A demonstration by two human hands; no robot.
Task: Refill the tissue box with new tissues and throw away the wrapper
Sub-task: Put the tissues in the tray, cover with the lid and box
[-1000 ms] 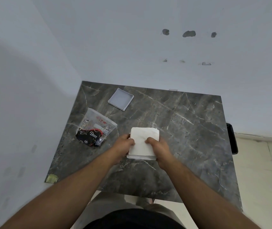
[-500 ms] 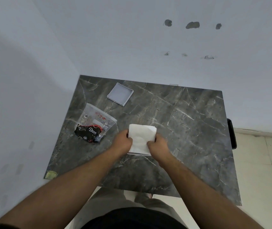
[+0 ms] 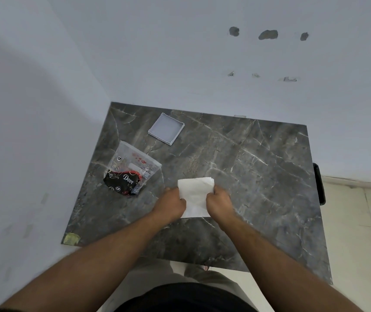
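A white stack of tissues [image 3: 195, 194] sits near the middle of the dark marble table [image 3: 259, 176]. My left hand [image 3: 171, 204] grips its left edge and my right hand [image 3: 219, 200] grips its right edge, squeezing the stack narrower. Whether a box lies under the stack is hidden by the tissues and my hands. A clear plastic wrapper [image 3: 132, 171] with a black and red printed end lies flat to the left of the stack. A square white lid or tray [image 3: 166, 129] lies further back on the table.
The table stands in a corner, with walls close at the left and back. A yellowish sticker [image 3: 71, 238] marks its front left corner. A black object [image 3: 319, 183] hangs at the right edge. Tiled floor shows to the right.
Both hands have pressed inward on the tissue stack, which looks narrower than a second ago. The wrapper and the square lid have not moved.
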